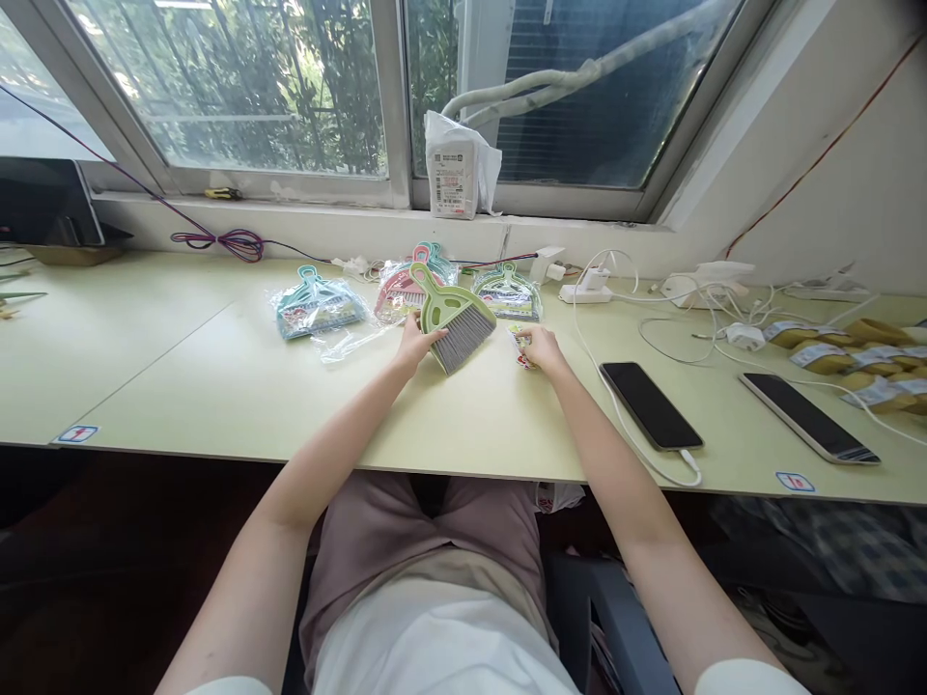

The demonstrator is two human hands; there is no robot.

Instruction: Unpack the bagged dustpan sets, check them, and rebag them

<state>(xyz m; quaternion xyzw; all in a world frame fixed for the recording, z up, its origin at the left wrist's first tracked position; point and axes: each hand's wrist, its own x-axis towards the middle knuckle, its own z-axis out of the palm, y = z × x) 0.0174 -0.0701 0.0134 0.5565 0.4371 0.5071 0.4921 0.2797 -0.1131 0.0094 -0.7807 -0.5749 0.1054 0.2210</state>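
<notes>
My left hand (pixel 414 346) is closed on a green mini dustpan and brush set (pixel 458 323), held tilted just above the table with its grey bristles toward me. To the right, my right hand (pixel 542 347) pinches a small printed card (pixel 521 349), partly covered by the fingers. Behind the hands lie more sets in clear plastic bags: a blue one (pixel 317 304) at the left, a pink one (pixel 400 290) partly hidden by the set in my hand, and a green one (pixel 509 291) at the right.
Two phones lie on the pale table (pixel 290 396) at the right: a black phone (pixel 650 403) on a white cable and a second phone (pixel 807 415). White chargers and cords (pixel 745 333) and yellow bundles (pixel 861 357) lie beyond. A white package (pixel 453 179) stands on the windowsill.
</notes>
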